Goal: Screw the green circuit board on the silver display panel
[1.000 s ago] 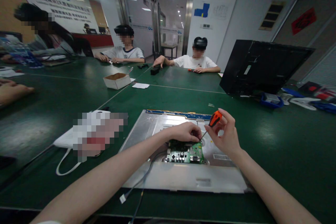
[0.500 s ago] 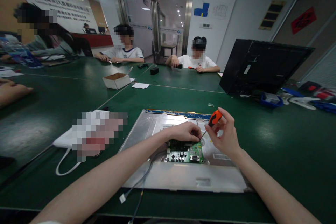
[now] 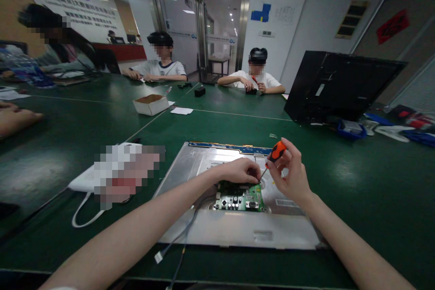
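The green circuit board (image 3: 240,200), dotted with silvery capacitors, sits on a dull metal panel (image 3: 238,231) on the counter (image 3: 367,186). The right hand's (image 3: 291,173) fingers grip an orange-and-black screwdriver (image 3: 277,151); the left's (image 3: 240,171) bend at the board's edge.

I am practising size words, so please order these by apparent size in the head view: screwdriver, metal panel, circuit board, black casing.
1. Metal panel
2. Black casing
3. Circuit board, partly hidden by the left hand
4. Screwdriver
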